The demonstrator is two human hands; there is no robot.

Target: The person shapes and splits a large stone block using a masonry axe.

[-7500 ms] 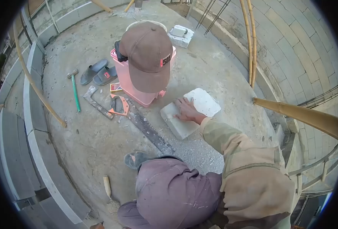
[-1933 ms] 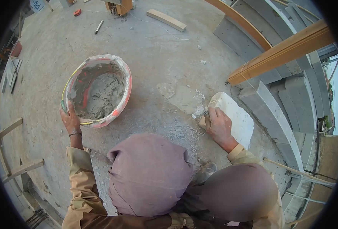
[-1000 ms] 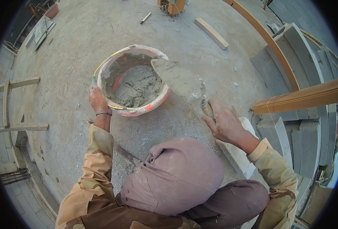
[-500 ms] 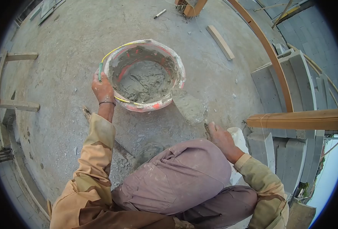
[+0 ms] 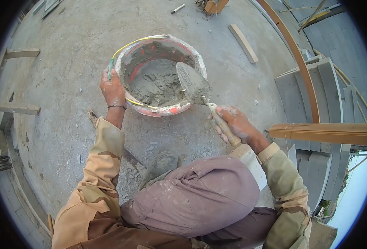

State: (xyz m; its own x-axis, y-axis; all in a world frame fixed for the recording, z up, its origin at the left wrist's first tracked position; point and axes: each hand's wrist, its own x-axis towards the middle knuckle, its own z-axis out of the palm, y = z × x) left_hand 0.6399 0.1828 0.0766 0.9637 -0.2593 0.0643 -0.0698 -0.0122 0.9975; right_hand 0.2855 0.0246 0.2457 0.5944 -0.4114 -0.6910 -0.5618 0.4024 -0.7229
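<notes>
My left hand (image 5: 113, 92) is closed at the left side of a bucket (image 5: 163, 111), around the green grip (image 5: 111, 69) of its yellow handle. Wet grey mortar (image 5: 156, 85) lies inside, and its rim and inner wall are smeared with it. In my right hand (image 5: 238, 123) is a mortar-coated trowel (image 5: 191, 83), gripped by its handle. The trowel's blade overlaps the right rim of the bucket, its rounded tip over the mortar.
A narrow piece of wood (image 5: 127, 155) lies on the dusty floor beside a boot (image 5: 162, 166). Grey blocks (image 5: 312, 91) are stacked at the right, behind wooden beams (image 5: 320, 132). A short timber (image 5: 243, 43) and a marker-like stick (image 5: 178, 8) lie farther off.
My right hand has moved up with the trowel, whose blade has swung from low beside the bucket to over its right rim. My left hand keeps its hold.
</notes>
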